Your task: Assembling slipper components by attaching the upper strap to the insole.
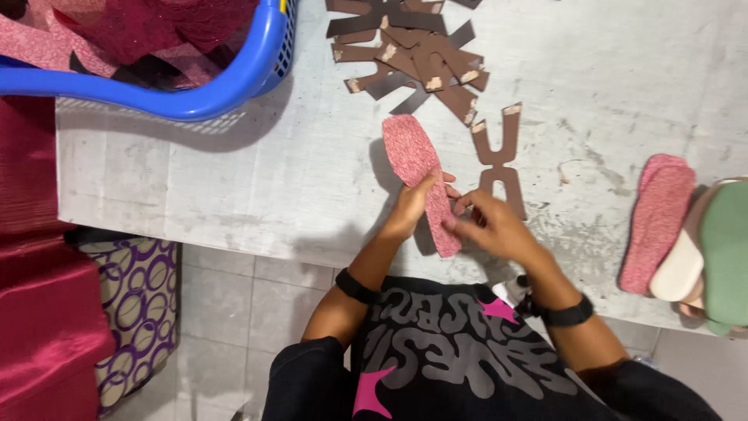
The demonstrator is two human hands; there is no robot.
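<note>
A pink glittery sole-shaped insole [419,178] is being held over the worn white table [234,171], pinched by the left hand [417,204] at its narrow waist and by the right hand [491,226] at its heel end, fingers closed on it. Just beyond the grip, a brown X-shaped cardboard strap piece [499,160] is lying unattached; farther off, a heap of like pieces [417,54] is waiting. Well right of the grip, finished pink soles [658,218] are being stacked.
</note>
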